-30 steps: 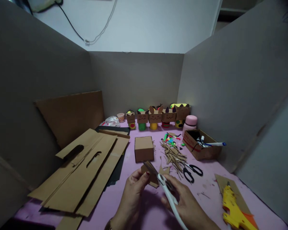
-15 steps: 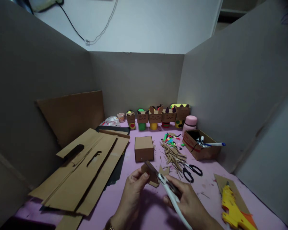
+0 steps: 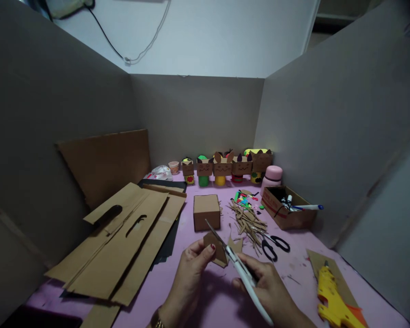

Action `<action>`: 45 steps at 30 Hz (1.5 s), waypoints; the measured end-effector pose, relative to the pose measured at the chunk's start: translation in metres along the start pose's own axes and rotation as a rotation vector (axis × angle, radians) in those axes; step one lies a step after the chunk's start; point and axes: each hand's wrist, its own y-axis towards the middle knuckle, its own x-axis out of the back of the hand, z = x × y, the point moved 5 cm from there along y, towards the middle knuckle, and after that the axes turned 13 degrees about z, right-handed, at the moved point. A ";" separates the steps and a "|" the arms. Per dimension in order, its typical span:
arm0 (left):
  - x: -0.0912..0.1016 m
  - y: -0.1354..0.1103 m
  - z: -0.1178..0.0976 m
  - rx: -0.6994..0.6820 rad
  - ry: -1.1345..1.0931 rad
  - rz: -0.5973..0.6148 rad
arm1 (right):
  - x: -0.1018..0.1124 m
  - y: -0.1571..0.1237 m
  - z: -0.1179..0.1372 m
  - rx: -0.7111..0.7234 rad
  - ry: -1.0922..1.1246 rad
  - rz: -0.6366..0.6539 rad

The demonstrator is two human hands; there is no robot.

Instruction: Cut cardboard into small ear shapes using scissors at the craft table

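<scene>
While a small cardboard piece is pinched by the left hand above the tabletop, with white-handled scissors gripped by the right hand, a crooked cut could be caused if the piece is allowed to twist.

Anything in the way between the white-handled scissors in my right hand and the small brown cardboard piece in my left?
Nothing visible: the white-handled scissors in your right hand have blades at the edge of the brown cardboard piece your left hand pinches.
</scene>
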 end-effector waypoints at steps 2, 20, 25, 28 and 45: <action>0.001 0.000 -0.002 0.003 0.021 0.009 | 0.000 0.001 -0.004 -0.016 0.028 0.003; 0.003 0.006 -0.018 0.026 0.231 0.154 | 0.006 0.000 0.010 0.047 -0.039 0.052; -0.001 0.006 -0.020 0.045 0.245 0.203 | 0.006 -0.001 0.012 0.031 -0.044 0.052; -0.005 0.006 -0.020 0.029 0.250 0.246 | 0.005 0.000 0.015 0.044 -0.012 0.066; -0.002 0.006 -0.013 0.057 0.309 0.343 | 0.018 -0.004 0.017 -0.086 -0.113 0.178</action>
